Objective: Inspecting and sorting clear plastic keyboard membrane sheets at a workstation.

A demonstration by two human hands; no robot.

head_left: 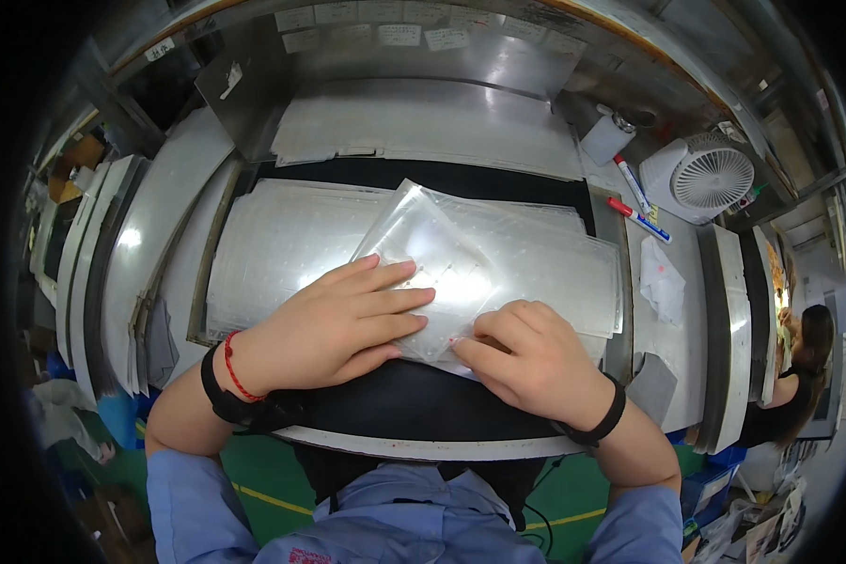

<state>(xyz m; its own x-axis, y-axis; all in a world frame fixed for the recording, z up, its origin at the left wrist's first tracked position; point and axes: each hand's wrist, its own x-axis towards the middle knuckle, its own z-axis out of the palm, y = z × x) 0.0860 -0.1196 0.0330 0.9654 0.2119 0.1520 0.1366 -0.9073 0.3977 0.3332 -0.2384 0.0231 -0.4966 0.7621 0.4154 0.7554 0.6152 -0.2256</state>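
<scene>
A shiny, see-through plastic sheet (432, 240) lies turned like a diamond over a stack of thin translucent sheets (282, 235). My left hand (348, 320) rests flat on its left side, fingers spread and pointing right. At the near right edge my right hand (531, 352) has its fingers curled, with thumb and forefinger pinched at the sheet's border. A small red spot shows beside those fingertips. Whether the sheet is one layer or several, I cannot tell. Black matting (414, 409) shows under the stack, along the bench's near edge.
Behind lies another stack of sheets (423, 122) against a metal panel. On the right are a white fan (710, 179), a pump bottle (608, 136), red and blue markers (639, 219) and a crumpled white cloth (663, 282). Upright panels (164, 254) flank the left. Another person (804, 376) is at far right.
</scene>
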